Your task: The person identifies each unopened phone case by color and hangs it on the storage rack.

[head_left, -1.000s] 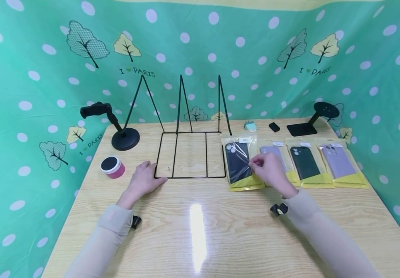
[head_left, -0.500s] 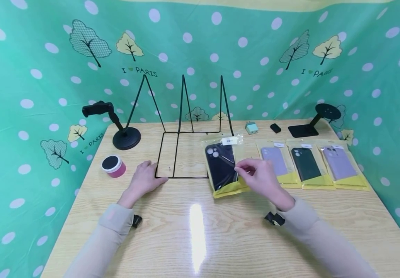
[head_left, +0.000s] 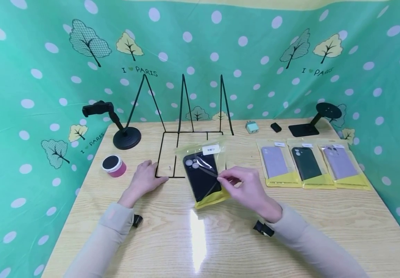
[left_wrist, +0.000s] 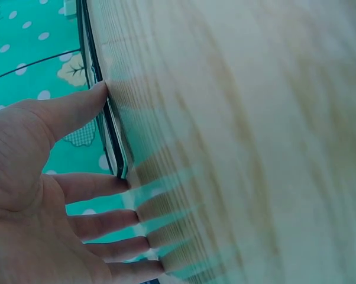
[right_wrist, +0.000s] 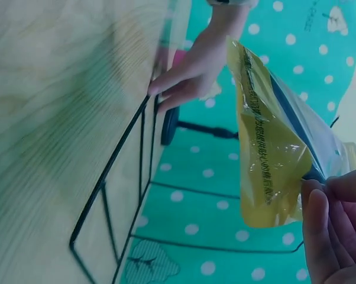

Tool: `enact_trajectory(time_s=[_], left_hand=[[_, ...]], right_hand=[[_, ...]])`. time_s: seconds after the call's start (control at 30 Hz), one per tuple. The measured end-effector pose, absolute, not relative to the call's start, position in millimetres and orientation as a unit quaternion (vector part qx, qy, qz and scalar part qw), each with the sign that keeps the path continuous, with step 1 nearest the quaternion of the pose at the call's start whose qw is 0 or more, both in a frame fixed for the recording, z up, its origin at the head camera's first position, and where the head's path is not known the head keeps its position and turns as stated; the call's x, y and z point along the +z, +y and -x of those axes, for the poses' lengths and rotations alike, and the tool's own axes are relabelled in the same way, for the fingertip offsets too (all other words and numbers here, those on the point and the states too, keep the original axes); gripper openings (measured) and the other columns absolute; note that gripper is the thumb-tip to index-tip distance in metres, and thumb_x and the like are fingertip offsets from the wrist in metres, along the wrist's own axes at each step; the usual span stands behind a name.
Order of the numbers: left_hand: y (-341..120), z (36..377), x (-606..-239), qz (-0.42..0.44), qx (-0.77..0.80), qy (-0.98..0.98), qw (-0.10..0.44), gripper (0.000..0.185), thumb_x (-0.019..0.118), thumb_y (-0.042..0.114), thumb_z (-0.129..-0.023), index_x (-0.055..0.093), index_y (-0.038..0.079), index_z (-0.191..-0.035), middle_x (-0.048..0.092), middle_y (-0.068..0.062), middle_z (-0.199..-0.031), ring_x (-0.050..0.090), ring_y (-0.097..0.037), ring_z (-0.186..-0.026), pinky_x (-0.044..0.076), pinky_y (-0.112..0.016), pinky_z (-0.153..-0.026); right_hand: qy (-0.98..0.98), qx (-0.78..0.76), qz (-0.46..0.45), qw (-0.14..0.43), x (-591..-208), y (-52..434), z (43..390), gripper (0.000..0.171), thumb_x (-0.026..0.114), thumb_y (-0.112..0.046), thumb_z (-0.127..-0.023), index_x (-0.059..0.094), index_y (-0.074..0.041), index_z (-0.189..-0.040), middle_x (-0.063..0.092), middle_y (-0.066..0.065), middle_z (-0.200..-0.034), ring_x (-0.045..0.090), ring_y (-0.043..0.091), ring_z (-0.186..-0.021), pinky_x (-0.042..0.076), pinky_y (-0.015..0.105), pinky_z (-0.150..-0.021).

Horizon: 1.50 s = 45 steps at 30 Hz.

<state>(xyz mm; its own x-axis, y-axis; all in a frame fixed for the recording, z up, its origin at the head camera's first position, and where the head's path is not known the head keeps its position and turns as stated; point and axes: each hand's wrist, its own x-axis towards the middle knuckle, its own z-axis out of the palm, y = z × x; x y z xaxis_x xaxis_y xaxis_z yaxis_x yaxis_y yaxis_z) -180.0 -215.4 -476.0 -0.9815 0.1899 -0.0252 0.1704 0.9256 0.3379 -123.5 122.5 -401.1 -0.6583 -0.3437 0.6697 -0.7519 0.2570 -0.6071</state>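
The right hand [head_left: 246, 189] pinches the right edge of a bagged black phone case [head_left: 203, 175] between thumb and fingertips, holding it tilted above the table [head_left: 290, 224], just in front of the black wire rack [head_left: 186, 131]; the left hand [head_left: 144, 179] lies flat with fingers straight, fingertips touching the rack's front left corner, holding nothing. The case in its clear and yellow sleeve looks light; the film is likely slick and crinkly, soft at the margins and stiff only where the case sits, so a hold across the case body would seem surer than one on the loose film; a one-edge pinch may let it swing. Three more bagged cases [head_left: 305, 164] lie in a row to the right; a pink tin [head_left: 113, 166] stands near the left hand. The small white label is too small to read; in the right wrist view the sleeve's far end is cut off.
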Motion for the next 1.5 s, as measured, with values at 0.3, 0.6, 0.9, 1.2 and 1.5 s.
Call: enact_trajectory(time_s=[0.3, 0.6, 0.9, 1.2, 1.5], left_hand=[[-215.6, 181.5, -476.4, -0.097, 0.165, 0.981, 0.022, 0.071, 0.071, 0.042, -0.082, 0.055, -0.014, -0.123, 0.046, -0.036, -0.124, 0.042, -0.051, -0.115, 0.033, -0.056, -0.097], [-214.7, 180.6, -473.5, -0.101, 0.16, 0.982, 0.025, 0.072, 0.072, 0.043, -0.081, 0.055, -0.014, -0.122, 0.048, -0.036, -0.122, 0.044, -0.051, -0.113, 0.032, -0.056, -0.098], [-213.3, 182.3, -472.0, -0.095, 0.162, 0.982, 0.032, 0.073, 0.071, 0.041, -0.081, 0.052, -0.015, -0.125, 0.044, -0.039, -0.127, 0.039, -0.053, -0.119, 0.03, -0.056, -0.101], [-213.9, 181.7, -474.0, -0.099, 0.167, 0.981, 0.022, 0.068, 0.073, 0.04, -0.08, 0.056, -0.013, -0.12, 0.049, -0.035, -0.12, 0.044, -0.05, -0.111, 0.033, -0.056, -0.096], [-212.8, 181.3, -475.4, -0.09, 0.162, 0.982, 0.046, 0.074, 0.071, 0.041, -0.083, 0.051, -0.015, -0.127, 0.042, -0.037, -0.128, 0.039, -0.053, -0.118, 0.031, -0.056, -0.1]], right_hand=[[-0.748, 0.499, -0.378, 0.219, -384.3, 98.4, 119.3, 0.007, 0.072, 0.002, -0.079, 0.073, -0.004, -0.084, 0.069, 0.002, -0.079, 0.062, 0.007, -0.064, 0.05, 0.017, -0.057], [-0.762, 0.491, -0.362, 0.218, -377.8, 83.0, 124.0, 0.004, 0.07, -0.002, -0.084, 0.073, -0.003, -0.086, 0.069, 0.003, -0.079, 0.062, 0.006, -0.063, 0.05, 0.016, -0.054], [-0.768, 0.492, -0.349, 0.216, -374.9, 73.8, 131.8, 0.005, 0.07, 0.0, -0.082, 0.073, -0.003, -0.084, 0.07, 0.004, -0.079, 0.062, 0.004, -0.061, 0.05, 0.015, -0.054], [-0.779, 0.485, -0.329, 0.221, -375.9, 68.3, 144.5, 0.004, 0.07, -0.001, -0.082, 0.073, -0.002, -0.084, 0.07, 0.004, -0.077, 0.061, 0.004, -0.059, 0.049, 0.015, -0.053], [-0.791, 0.468, -0.312, 0.242, -377.5, 65.1, 178.9, 0.004, 0.069, 0.0, -0.083, 0.072, 0.0, -0.085, 0.069, 0.007, -0.076, 0.062, 0.007, -0.06, 0.05, 0.016, -0.055]])
